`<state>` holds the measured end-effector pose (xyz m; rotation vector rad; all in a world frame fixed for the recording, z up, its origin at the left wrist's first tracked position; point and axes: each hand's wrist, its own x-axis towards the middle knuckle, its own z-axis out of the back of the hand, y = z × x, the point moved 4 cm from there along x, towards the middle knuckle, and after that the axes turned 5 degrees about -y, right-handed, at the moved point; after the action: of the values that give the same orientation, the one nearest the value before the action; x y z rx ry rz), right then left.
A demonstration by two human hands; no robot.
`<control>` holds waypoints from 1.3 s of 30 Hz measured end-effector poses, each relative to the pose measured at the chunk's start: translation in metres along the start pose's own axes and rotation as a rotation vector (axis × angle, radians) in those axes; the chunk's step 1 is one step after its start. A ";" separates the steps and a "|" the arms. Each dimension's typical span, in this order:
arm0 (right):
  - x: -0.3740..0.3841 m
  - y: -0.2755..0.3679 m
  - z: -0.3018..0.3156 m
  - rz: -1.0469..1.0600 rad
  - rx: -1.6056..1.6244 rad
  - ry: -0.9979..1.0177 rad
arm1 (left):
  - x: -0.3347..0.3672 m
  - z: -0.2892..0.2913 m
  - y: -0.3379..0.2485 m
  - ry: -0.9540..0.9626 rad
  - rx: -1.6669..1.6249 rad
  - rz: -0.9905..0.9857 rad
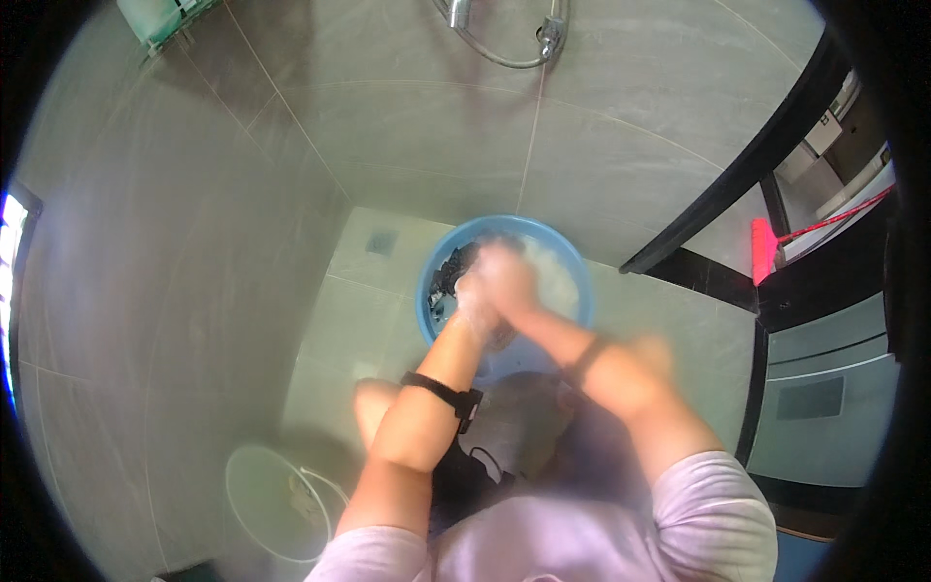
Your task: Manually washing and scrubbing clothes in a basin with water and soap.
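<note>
Left hand [477,303], right hand [506,276] pressed together over blue basin [580,276], dark cloth [448,276]; grip blurred, cannot tell. White bucket [254,495] near left.

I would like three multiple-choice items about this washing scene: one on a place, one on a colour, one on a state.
1. Where are the hands?
A. over the basin
B. on the broom
C. at the shower hose

2. What colour is the basin?
A. red
B. blue
C. black

3. What state is the basin in?
A. upside down
B. empty and dry
C. holding suds and dark cloth

Answers: 1 A, both hands meet above its middle. 2 B, its rim is blue. 3 C, white foam and dark cloth lie inside.
</note>
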<state>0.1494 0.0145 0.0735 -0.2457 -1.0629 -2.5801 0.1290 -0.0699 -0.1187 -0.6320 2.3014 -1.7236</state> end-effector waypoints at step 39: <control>0.008 -0.060 0.070 -0.563 1.321 0.509 | 0.005 0.025 -0.213 -0.376 0.140 0.054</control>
<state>0.1216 0.1022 0.0864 1.0599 -2.4580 -1.5306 0.1807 -0.1424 0.0765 -0.7818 1.9075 -1.5671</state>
